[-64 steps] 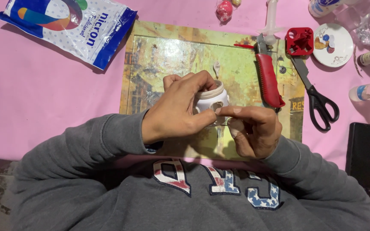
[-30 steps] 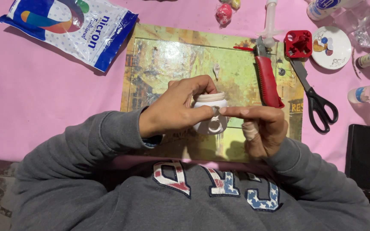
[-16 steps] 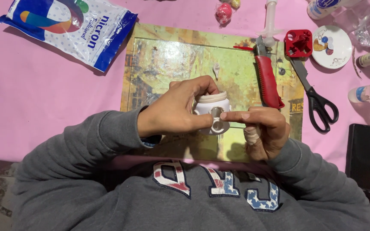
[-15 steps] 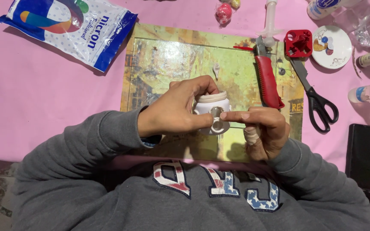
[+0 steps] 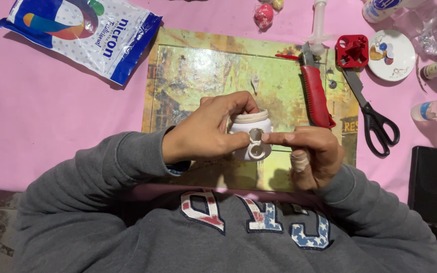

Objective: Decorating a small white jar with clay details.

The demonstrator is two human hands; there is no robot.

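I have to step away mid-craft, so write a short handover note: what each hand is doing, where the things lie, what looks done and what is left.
Left hand: grips the small white clay piece above the printed work mat.
Right hand: forefinger presses on the upper of two round rings on the piece's front; one finger is bandaged.
Nearby: red-handled knife, black scissors, red cutter, syringe, blue and white bag.
Done: both rings sit on the piece.
Left: the upper ring looks not yet finished, since a finger is on it.

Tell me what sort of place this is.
Probably a home craft table: a pink cloth, a cutting mat, scissors, a red knife and a paint palette.
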